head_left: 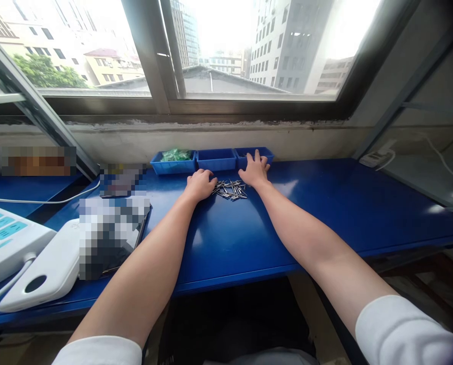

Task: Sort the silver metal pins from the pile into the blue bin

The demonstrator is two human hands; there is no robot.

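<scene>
A loose pile of thin silvery metal pins [232, 189] lies on the blue table [234, 238]. At the pile's left edge rests my left hand [200, 185], loosely bent and palm down, with its thumb beside the pins. Its fingertips are partly hidden, and nothing shows in its grasp. My right hand [255, 171] is open with fingers spread, over the front of the right blue bin [269, 154]. Some small dark pieces show inside that bin, partly covered by the fingers.
The middle blue bin [216, 163] and the left blue bin [173, 166], holding green plastic packets [176, 154], stand along the wall. At left are a white power strip [16, 243], a white oblong device [45, 268] and blurred items. Metal shelf posts flank the table.
</scene>
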